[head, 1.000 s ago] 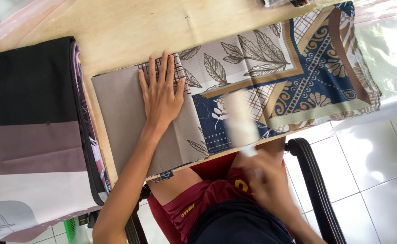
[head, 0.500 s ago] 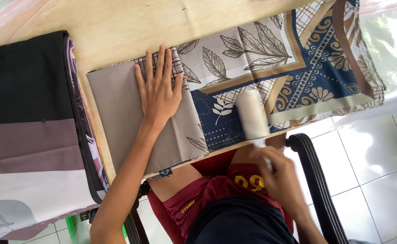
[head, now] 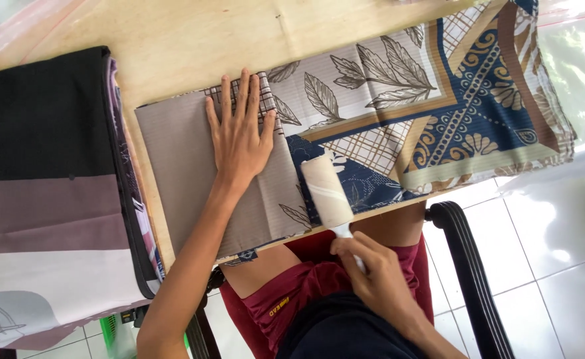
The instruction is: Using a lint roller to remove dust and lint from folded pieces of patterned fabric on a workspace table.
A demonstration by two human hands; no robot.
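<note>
A folded patterned cloth (head: 399, 113) with leaves, checks and blue ornament lies across a pale wooden table (head: 192, 40). My left hand (head: 239, 136) presses flat on its grey left part, fingers spread. My right hand (head: 372, 272) grips the handle of a white lint roller (head: 327, 191). The roller's head rests on the cloth near the table's front edge, just right of my left hand.
A stack of folded fabrics (head: 46, 193) in black, mauve and white lies at the left end of the table. A black chair arm (head: 468, 266) stands at the right over a white tiled floor (head: 558, 252). My red shorts (head: 292, 299) fill the bottom.
The lint roller has moved left along the cloth toward my left hand, and my right hand has followed it. My left hand stays pressed on the cloth.
</note>
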